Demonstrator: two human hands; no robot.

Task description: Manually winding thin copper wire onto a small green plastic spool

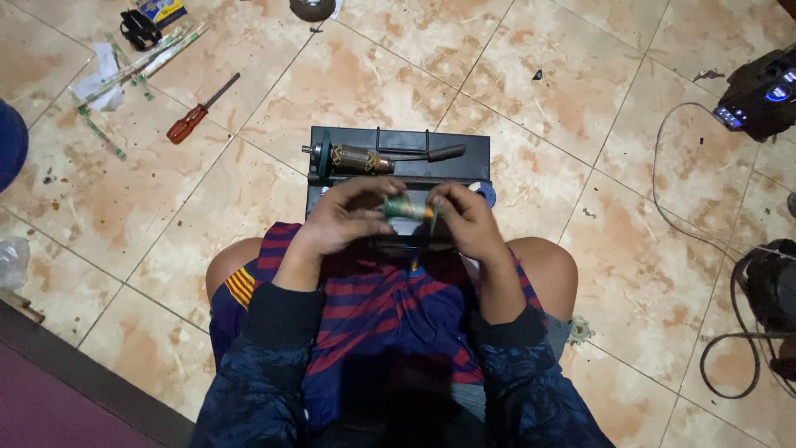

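Head-camera view looks straight down on a person sitting on a tiled floor [580, 99], knees apart, in striped red-and-blue shorts and dark sleeves. Both hands meet at the centre of the frame, just above the lap. The left hand [340, 222] and the right hand [466, 222] grasp a small cylindrical part [408, 209], green with a coppery band, between them: the left fingers curl round its left end, the right fingers pinch its right end, so the part lies level from nine to three o'clock. Directly past the hands, at twelve o'clock, sits a black box-like stand [464, 166], and resting across its top is a motor armature [358, 158] with copper windings and a short shaft pointing to nine o'clock; a dark handle lies beside it toward three o'clock. Out at ten o'clock a screwdriver [199, 112] with an orange-red handle lies on the tiles, well apart from the hands, and further toward eleven o'clock there are thin green-and-white strips [137, 66] with crumpled paper and a small black object. At two o'clock a dark device [759, 95] glows blue, and a black cable [663, 182] runs from it down toward four o'clock, where more dark gear sits at the edge.
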